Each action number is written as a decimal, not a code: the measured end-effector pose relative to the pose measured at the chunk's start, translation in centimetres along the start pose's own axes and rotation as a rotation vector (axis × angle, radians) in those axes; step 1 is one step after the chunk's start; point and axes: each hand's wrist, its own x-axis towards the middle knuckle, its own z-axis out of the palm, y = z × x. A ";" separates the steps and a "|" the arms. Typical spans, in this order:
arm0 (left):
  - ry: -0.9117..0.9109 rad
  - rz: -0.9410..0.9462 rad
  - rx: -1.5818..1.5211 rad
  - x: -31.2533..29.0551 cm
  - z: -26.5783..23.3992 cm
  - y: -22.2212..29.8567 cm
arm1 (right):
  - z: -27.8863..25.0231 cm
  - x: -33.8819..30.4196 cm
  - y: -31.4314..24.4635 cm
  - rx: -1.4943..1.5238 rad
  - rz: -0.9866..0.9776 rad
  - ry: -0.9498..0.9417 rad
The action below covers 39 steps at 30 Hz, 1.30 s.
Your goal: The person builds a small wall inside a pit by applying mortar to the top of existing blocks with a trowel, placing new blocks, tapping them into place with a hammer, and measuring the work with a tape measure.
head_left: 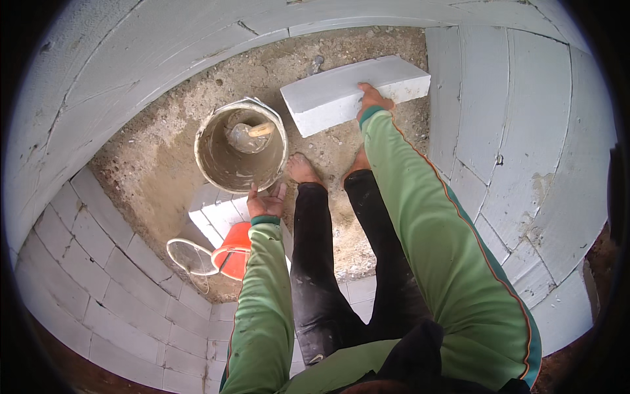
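Block point(333, 98) is at my R hand point(375, 100), touched on near side (gripped or not, I can't tell); my L hand point(266, 201), half-open & empty, is by the bucket point(252, 173) w/ wood-handled tool point(261, 129) inside. Block is ahead of my feet point(303, 169).

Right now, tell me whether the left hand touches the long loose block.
No, the right hand touches the block; the left hand is by the bucket.
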 end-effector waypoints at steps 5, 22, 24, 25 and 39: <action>-0.218 0.340 0.606 -11.8 -5.7 -1.0 | -17.2 -7.9 -5.8 0.188 0.026 -0.360; -1.476 0.327 1.162 -61.7 11.0 -26.0 | -69.2 -37.0 -43.7 -0.464 -1.304 -0.266; -1.546 0.444 1.151 -66.4 13.9 -29.2 | -71.2 -36.8 -49.3 -0.456 -1.340 -0.271; -1.571 0.544 1.134 -67.7 15.0 -30.9 | -71.6 -36.8 -51.7 -0.451 -1.343 -0.300; -1.469 0.569 1.011 -73.0 21.9 -43.7 | -74.6 -26.8 -65.1 -0.575 -1.351 -0.441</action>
